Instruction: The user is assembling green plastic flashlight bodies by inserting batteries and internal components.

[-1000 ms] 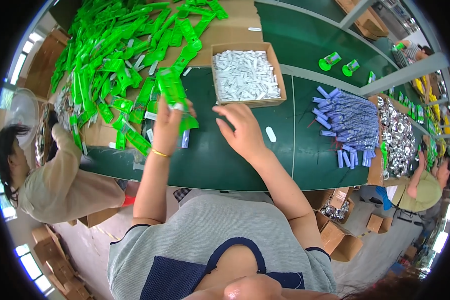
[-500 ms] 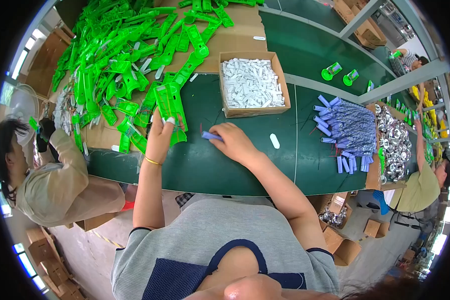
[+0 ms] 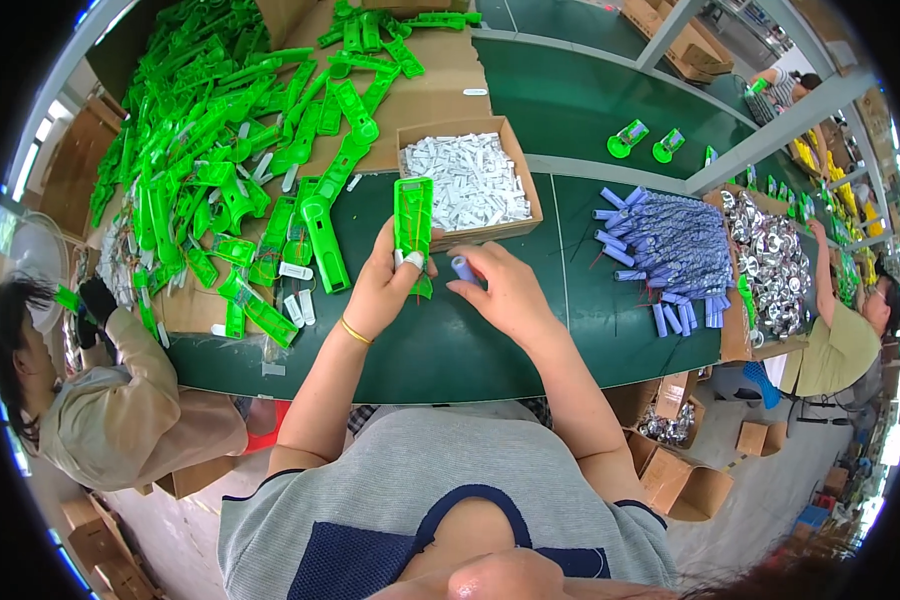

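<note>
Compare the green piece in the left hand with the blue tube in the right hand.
The green piece is flat, long and rectangular; the blue tube is short and round. The left hand holds the green piece upright, while the right hand pinches the blue tube at its fingertips. Both are held above the green table.

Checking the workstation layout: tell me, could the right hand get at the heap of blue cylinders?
Probably yes: the right hand, holding one blue cylinder, has only bare green table between it and the heap of blue cylinders.

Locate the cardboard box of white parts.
Head view, centre top: the cardboard box of white parts sits on the green table, just beyond the left hand.
</note>
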`<move>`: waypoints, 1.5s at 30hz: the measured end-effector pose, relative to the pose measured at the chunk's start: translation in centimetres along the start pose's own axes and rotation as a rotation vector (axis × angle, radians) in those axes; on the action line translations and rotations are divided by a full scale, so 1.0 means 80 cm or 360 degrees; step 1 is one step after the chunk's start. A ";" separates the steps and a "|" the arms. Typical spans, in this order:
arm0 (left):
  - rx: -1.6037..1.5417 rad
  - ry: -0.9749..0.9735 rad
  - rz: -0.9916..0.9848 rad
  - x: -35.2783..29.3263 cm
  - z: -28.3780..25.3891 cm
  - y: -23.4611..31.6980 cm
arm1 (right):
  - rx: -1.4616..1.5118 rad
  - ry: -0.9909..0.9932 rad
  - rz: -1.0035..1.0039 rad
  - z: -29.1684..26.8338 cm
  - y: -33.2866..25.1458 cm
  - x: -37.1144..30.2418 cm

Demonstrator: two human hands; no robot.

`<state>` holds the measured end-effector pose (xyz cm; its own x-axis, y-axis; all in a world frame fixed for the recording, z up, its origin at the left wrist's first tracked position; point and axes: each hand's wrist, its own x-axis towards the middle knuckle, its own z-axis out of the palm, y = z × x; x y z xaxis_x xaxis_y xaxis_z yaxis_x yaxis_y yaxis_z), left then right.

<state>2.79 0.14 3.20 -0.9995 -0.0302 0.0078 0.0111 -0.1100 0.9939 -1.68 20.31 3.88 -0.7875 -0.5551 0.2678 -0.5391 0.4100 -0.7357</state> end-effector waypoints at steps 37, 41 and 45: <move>-0.0065 0.0065 -0.0247 0.041 0.011 -0.016 | -0.1079 0.0055 0.0286 0.008 0.143 0.166; -0.0008 0.0139 -0.0249 0.044 0.007 -0.013 | -0.1097 0.0185 0.0031 0.028 0.162 0.169; 0.0065 0.0163 -0.0164 0.044 -0.004 -0.016 | 0.0051 0.0282 0.0053 0.010 0.136 0.156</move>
<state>-0.75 -0.16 1.95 -0.9871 -0.1221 -0.1037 -0.0947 -0.0771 0.9925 -17.11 17.23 -1.28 -0.8465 -0.4044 0.3464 -0.5045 0.4010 -0.7647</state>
